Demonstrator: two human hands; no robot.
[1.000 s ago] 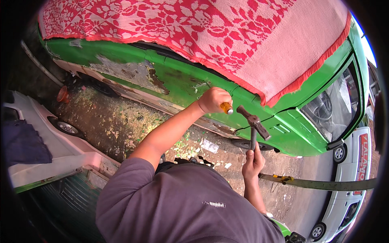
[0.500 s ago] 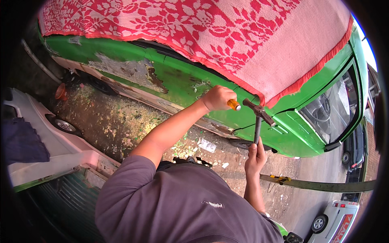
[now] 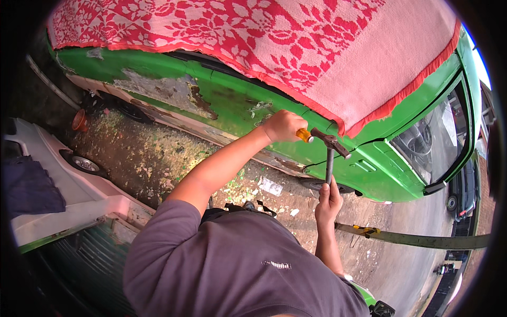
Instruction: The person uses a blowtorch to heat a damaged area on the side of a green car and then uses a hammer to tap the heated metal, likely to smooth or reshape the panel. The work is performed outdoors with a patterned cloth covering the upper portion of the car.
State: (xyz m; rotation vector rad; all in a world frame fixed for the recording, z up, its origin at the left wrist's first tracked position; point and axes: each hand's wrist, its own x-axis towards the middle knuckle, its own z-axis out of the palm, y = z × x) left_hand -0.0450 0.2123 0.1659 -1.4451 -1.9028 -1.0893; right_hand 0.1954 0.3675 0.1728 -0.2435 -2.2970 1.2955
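Observation:
My left hand is closed on a yellow-handled tool with a metal butt, held against the scraped side of the green van; its working tip is hidden. My right hand grips a hammer by its upright grey shaft, the steel head just right of the tool's butt, touching or very close. A red and pink floral cloth is draped over the van above both hands. Patches of bare metal and rust mark the panel left of my left hand.
A pale vehicle with dark cloth on it stands at left, near an orange cone-like object. Paint flakes litter the ground. A long bar with yellow-black tape crosses at right; dark vehicles are beyond it on the road.
The hammer head has swung left and up toward the tool's butt. My left hand has risen slightly to the right. The white vehicle on the road has moved off downward, out of view.

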